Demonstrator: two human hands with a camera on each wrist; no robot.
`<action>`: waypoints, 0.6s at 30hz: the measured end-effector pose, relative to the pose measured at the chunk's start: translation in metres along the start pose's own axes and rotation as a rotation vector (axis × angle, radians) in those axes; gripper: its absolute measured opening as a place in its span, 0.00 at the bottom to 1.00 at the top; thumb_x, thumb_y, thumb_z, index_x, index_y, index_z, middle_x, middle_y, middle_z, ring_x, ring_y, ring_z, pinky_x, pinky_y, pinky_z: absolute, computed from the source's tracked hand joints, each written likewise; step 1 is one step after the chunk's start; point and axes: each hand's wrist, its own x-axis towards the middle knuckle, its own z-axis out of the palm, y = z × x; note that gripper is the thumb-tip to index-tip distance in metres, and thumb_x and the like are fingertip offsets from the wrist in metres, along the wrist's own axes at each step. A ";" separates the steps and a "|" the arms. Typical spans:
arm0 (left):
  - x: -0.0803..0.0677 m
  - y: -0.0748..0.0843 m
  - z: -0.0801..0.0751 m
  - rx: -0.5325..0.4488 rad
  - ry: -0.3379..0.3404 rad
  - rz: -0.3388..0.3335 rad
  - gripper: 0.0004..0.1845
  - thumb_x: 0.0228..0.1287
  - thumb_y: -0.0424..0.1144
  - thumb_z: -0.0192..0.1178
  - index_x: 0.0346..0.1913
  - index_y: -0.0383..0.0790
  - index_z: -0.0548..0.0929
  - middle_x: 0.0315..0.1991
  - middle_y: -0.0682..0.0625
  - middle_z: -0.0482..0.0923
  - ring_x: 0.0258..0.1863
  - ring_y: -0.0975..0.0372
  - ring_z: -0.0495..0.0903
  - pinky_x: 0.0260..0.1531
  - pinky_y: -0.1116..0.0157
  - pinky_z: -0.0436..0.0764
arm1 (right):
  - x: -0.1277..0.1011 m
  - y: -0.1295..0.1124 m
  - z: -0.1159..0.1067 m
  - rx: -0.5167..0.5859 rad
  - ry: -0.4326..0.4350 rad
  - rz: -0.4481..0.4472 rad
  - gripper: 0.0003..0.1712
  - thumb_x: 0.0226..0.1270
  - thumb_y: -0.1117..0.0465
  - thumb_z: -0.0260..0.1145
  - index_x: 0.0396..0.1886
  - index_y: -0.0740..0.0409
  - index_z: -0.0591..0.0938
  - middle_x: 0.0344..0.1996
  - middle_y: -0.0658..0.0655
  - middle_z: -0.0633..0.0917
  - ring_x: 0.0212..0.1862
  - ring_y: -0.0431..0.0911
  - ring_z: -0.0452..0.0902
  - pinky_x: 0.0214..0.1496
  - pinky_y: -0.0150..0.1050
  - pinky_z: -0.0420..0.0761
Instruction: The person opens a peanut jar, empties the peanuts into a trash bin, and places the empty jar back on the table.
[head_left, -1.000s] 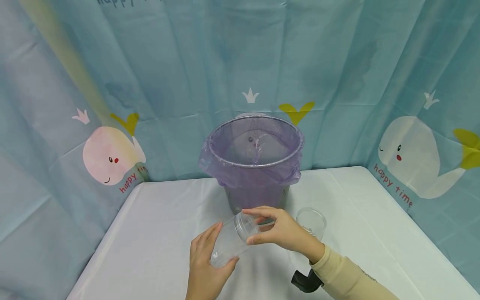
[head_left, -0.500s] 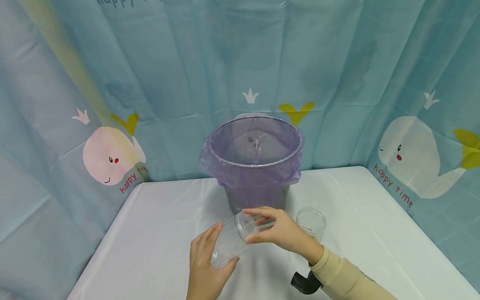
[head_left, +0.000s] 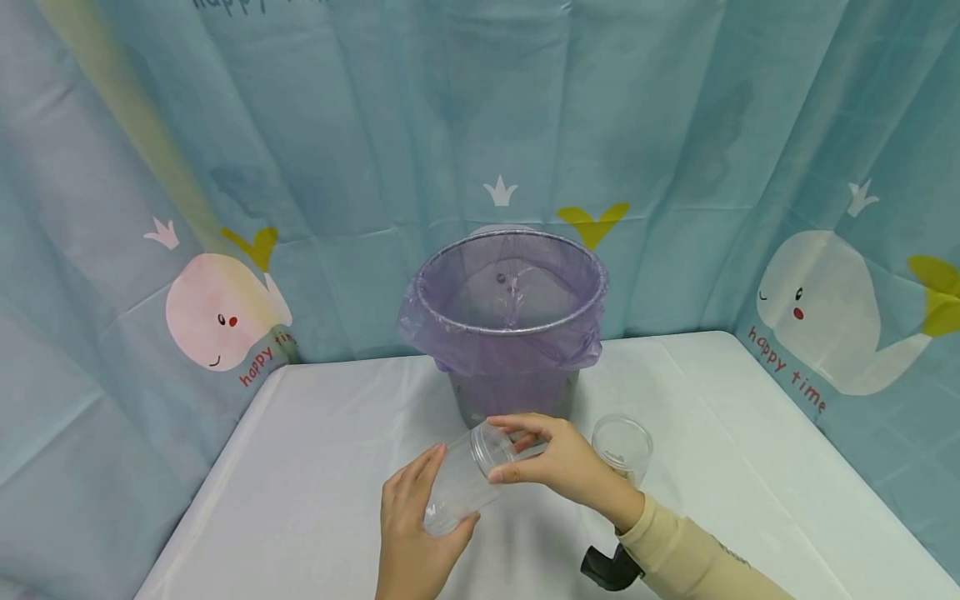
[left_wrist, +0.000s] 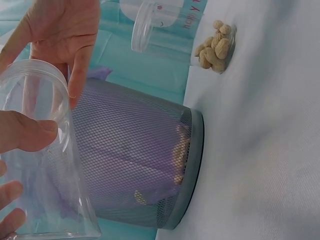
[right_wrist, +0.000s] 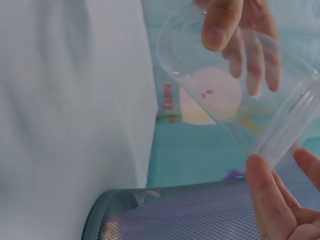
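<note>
A clear plastic jar is held tilted above the white-covered table, in front of a mesh wastebasket lined with a purple bag. Its base end is gripped by the left hand, thumb and fingers curled round the wall. Its threaded mouth is pinched between the thumb and fingers of the right hand. No lid can be made out on the mouth, and nothing is seen inside the jar, so it is judged to be opened and emptied already. Just to the right, behind the right wrist, a 2nd clear jar is left standing on the table with a few peanuts at its bottom; its handling appears not yet begun. In the left wrist view, some light-coloured pieces are glimpsed through the mesh low in the basket, though what they are cannot be told. A whale-print curtain is hung behind the table.
</note>
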 end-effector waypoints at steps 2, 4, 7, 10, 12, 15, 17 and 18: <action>0.000 0.000 0.000 0.004 -0.001 -0.002 0.58 0.20 0.29 0.85 0.68 0.46 0.74 0.62 0.48 0.77 0.56 0.61 0.67 0.44 0.58 0.78 | 0.000 0.001 0.001 0.004 0.009 0.007 0.33 0.51 0.48 0.80 0.59 0.45 0.83 0.58 0.55 0.84 0.47 0.49 0.78 0.42 0.36 0.85; -0.001 0.000 0.001 0.008 -0.002 -0.005 0.58 0.20 0.30 0.85 0.68 0.46 0.74 0.62 0.48 0.77 0.56 0.61 0.67 0.44 0.58 0.79 | 0.000 0.002 0.002 0.004 0.019 0.013 0.33 0.51 0.48 0.80 0.59 0.44 0.83 0.57 0.55 0.84 0.47 0.48 0.78 0.42 0.37 0.84; 0.000 0.000 0.001 0.008 -0.006 -0.010 0.58 0.21 0.29 0.85 0.68 0.45 0.74 0.62 0.48 0.77 0.56 0.61 0.67 0.44 0.58 0.79 | -0.001 0.002 0.003 -0.002 0.028 0.020 0.34 0.52 0.47 0.79 0.60 0.43 0.82 0.56 0.55 0.84 0.48 0.48 0.78 0.42 0.37 0.84; 0.001 0.001 0.001 0.001 -0.021 -0.032 0.57 0.22 0.29 0.85 0.68 0.44 0.74 0.62 0.48 0.77 0.57 0.61 0.67 0.45 0.56 0.80 | -0.001 0.003 0.002 0.000 0.008 0.013 0.39 0.53 0.47 0.78 0.66 0.46 0.78 0.57 0.57 0.82 0.50 0.48 0.77 0.45 0.37 0.85; 0.001 0.002 0.000 -0.020 -0.039 -0.067 0.56 0.23 0.29 0.84 0.68 0.44 0.74 0.63 0.48 0.77 0.57 0.64 0.66 0.45 0.54 0.81 | -0.002 0.003 0.000 0.009 -0.021 -0.009 0.44 0.55 0.46 0.77 0.70 0.51 0.73 0.59 0.59 0.80 0.52 0.49 0.76 0.49 0.38 0.85; 0.001 0.003 -0.003 -0.071 -0.059 -0.137 0.54 0.25 0.27 0.84 0.67 0.45 0.75 0.63 0.49 0.77 0.58 0.68 0.64 0.44 0.50 0.82 | -0.002 0.004 -0.004 0.059 -0.075 -0.074 0.51 0.58 0.45 0.76 0.75 0.59 0.64 0.63 0.64 0.75 0.57 0.53 0.73 0.59 0.45 0.83; 0.002 0.003 -0.005 -0.113 -0.066 -0.183 0.53 0.26 0.26 0.83 0.67 0.47 0.75 0.63 0.49 0.77 0.58 0.71 0.63 0.45 0.48 0.81 | -0.001 0.006 -0.007 0.124 -0.102 -0.118 0.53 0.59 0.47 0.75 0.76 0.62 0.60 0.66 0.67 0.72 0.62 0.59 0.71 0.65 0.48 0.80; 0.002 0.002 -0.005 -0.133 -0.070 -0.202 0.53 0.27 0.26 0.83 0.67 0.48 0.75 0.63 0.50 0.78 0.58 0.72 0.62 0.45 0.48 0.81 | -0.001 0.008 -0.008 0.164 -0.112 -0.142 0.53 0.59 0.48 0.75 0.77 0.63 0.59 0.67 0.69 0.70 0.64 0.62 0.69 0.67 0.48 0.78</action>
